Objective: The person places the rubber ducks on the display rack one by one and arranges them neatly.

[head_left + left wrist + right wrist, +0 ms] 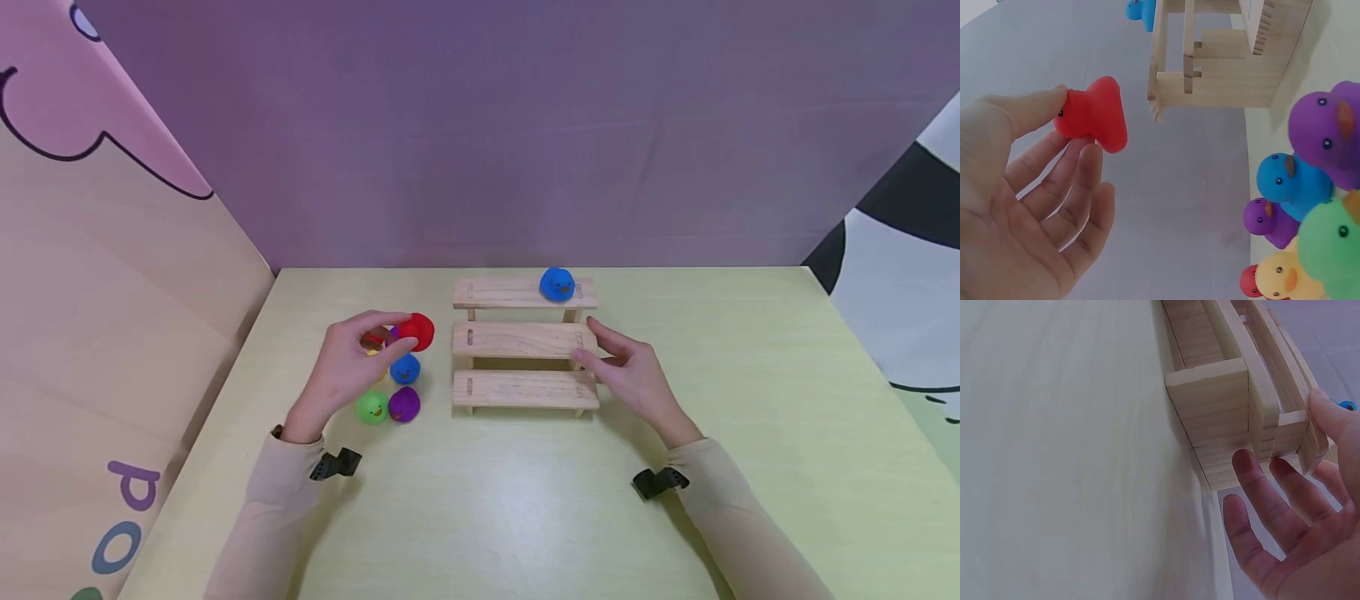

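Note:
My left hand pinches a red rubber duck between thumb and fingers, in the air left of the wooden step shelf. Below that hand, several ducks cluster on the table: a green duck, a purple duck and a blue duck show in front, others partly hidden behind the fingers. My right hand grips the right end of the shelf's middle step, thumb at the front edge and index finger at the back corner. Another blue duck sits on the top step's right side.
The pale table reaches back to a purple wall panel. A printed side panel stands along the left edge, and a black-and-white one along the right.

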Tool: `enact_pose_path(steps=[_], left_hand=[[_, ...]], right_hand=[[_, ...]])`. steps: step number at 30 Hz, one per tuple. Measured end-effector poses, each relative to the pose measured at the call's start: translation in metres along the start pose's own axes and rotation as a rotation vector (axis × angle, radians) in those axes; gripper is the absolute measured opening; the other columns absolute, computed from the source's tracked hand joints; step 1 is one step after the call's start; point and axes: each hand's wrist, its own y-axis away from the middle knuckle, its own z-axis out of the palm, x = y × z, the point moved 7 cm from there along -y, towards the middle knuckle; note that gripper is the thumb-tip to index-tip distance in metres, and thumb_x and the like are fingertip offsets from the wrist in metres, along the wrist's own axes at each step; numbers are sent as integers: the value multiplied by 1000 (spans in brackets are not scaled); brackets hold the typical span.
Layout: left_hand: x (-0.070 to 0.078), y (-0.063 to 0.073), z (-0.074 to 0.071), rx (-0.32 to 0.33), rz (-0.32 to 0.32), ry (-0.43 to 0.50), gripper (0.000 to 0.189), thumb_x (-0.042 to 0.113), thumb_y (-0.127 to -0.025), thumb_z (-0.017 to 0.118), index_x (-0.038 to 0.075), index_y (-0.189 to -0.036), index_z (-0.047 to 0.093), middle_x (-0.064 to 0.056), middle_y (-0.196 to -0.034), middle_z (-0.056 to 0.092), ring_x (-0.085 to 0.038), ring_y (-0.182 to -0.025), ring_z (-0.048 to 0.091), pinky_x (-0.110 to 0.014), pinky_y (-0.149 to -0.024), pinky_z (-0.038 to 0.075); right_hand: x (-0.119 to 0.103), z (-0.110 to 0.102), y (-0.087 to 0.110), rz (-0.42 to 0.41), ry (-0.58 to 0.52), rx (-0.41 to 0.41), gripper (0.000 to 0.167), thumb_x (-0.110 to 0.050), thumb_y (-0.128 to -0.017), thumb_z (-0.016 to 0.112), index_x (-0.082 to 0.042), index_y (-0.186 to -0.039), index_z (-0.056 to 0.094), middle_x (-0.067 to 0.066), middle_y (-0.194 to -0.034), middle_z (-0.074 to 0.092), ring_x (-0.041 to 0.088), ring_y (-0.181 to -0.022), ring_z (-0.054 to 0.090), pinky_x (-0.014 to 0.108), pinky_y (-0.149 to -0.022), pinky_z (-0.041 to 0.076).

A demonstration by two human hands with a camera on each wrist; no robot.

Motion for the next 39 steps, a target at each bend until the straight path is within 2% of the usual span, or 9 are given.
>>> enact_pose_path(steps=[5,7,12,14,18,26,29,34,39], left_hand=[[8,-3,4,22,18,-29,37,27,-94,83,21,-130,77,-2,-114,78,-23,-91,70,-37,-76,56],[11,-5,5,27,27,-29,36,27,-94,84,21,-129,78,0,-114,79,-22,-90,69,-36,-74,56],[17,-9,10,23,44,-24,36,28,-94,83,21,-129,78,1,-116,78,-20,-93,70,-37,-81,58],[19,-11,12,16,44,-25,36,28,-95,83,20,-130,77,0,-118,78,-19,-96,71,-38,-84,59],[22,-15,16,15,50,-27,38,29,-95,82,20,-131,76,-1,-119,77,-20,-95,72,-38,-84,61],[28,-24,21,103,114,11,37,26,-96,82,15,-131,76,-4,-121,76,-23,-95,72,-38,-82,61],[29,-27,25,116,118,23,37,24,-96,82,15,-131,76,-5,-122,76,-23,-95,71,-38,-82,60],[32,-33,34,102,118,25,37,26,-96,82,17,-131,77,-2,-123,76,-21,-95,72,-38,-82,61],[34,-39,41,86,119,30,37,27,-96,82,18,-131,77,-1,-123,77,-20,-96,72,-37,-83,61]], right_hand=[[4,1,0,-3,17,-2,71,-38,-101,74,-14,-162,46,16,-159,54,-1,-101,75,15,-83,59],[3,1,0,-3,14,-5,71,-37,-102,74,-14,-162,46,16,-158,54,6,-104,77,15,-83,59],[3,0,-1,0,15,-8,70,-38,-101,74,-15,-162,46,15,-160,52,0,-101,75,14,-83,58],[3,-1,0,4,22,-9,71,-40,-101,74,-15,-162,46,15,-162,51,-8,-98,71,14,-83,58],[4,-3,1,15,36,-11,72,-42,-101,74,-17,-162,46,17,-164,47,-8,-99,71,15,-83,58],[3,-4,-1,28,52,0,71,-45,-100,75,-22,-161,48,7,-167,47,-9,-103,70,13,-86,55],[1,-5,-2,33,64,5,71,-47,-99,75,-24,-161,49,4,-166,48,1,-108,74,13,-86,55],[-3,-7,-2,34,110,23,72,-50,-97,76,-24,-160,51,10,-165,49,30,-117,76,17,-82,56],[-5,-10,-1,20,165,60,72,-50,-96,77,-22,-158,54,17,-159,55,36,-115,76,18,-77,56]])
